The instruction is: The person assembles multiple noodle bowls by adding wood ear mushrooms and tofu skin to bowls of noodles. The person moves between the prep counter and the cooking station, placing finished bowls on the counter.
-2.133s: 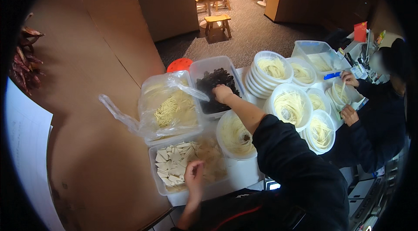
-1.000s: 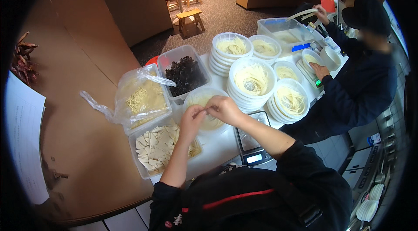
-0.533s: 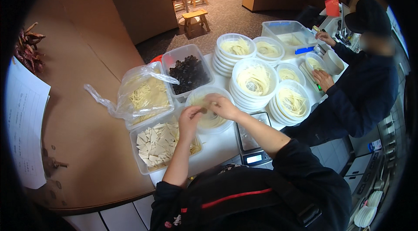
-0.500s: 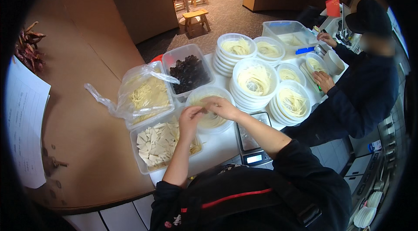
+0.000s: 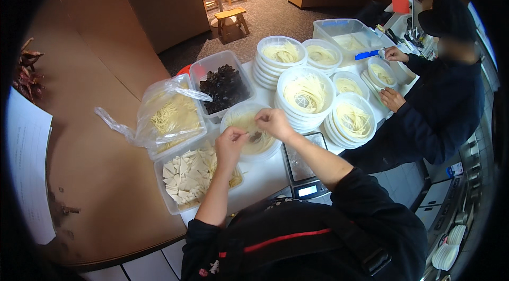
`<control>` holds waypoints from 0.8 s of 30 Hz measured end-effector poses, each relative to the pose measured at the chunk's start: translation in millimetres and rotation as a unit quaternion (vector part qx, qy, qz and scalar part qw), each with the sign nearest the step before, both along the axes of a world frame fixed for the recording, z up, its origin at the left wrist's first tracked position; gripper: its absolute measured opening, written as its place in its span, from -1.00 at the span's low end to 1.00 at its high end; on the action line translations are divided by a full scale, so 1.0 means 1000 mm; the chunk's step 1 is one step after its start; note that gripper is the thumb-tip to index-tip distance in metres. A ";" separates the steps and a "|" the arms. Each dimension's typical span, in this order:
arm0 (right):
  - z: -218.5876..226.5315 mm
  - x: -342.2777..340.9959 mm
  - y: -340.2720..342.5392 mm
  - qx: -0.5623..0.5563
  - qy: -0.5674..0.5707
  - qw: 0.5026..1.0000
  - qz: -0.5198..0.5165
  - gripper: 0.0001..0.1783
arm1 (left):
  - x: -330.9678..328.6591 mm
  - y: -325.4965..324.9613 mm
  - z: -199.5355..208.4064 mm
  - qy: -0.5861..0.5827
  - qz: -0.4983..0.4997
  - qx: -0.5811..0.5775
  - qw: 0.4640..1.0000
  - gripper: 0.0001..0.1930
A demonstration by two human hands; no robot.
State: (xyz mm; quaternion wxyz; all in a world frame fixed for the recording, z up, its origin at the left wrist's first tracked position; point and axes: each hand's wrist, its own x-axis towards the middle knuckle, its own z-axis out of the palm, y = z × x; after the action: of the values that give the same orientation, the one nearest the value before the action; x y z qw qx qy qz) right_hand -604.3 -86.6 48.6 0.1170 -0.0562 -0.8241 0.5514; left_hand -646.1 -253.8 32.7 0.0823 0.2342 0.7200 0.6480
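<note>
Both my hands are over a round clear bowl of pale shreds, with a small dark piece lying among them. My left hand is at the bowl's left side, its fingertips pinched together. Above the right part of the bowl, my right hand has its fingers curled in a pinch. Whatever either hand holds is too small to make out. Just behind the bowl stands a clear tub of black wood ear fungus. A tub of white, flat-cut pieces sits beside my left forearm.
A bagged tub of yellowish strips stands at left. Right of my bowl are stacked bowls of pale shreds and a digital scale under my right forearm. A co-worker at right handles a small bowl.
My hands have come apart: the right lifted off slightly, fingers now curled, and the left stays at the bowl's left side. The dark piece in the bowl now shows. The view has shifted slightly.
</note>
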 end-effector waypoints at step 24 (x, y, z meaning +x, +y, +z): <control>-0.062 -0.222 0.021 0.462 -0.141 0.863 0.150 -0.82 | 0.001 -0.087 -0.010 0.109 0.134 -0.073 0.982 -0.91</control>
State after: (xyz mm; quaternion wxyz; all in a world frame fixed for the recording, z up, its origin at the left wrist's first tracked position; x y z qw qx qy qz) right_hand -826.5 -65.9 -13.7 -0.0725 0.0514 -0.9905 0.1048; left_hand -644.9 -341.3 22.6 -0.0677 0.1982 0.7952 0.5691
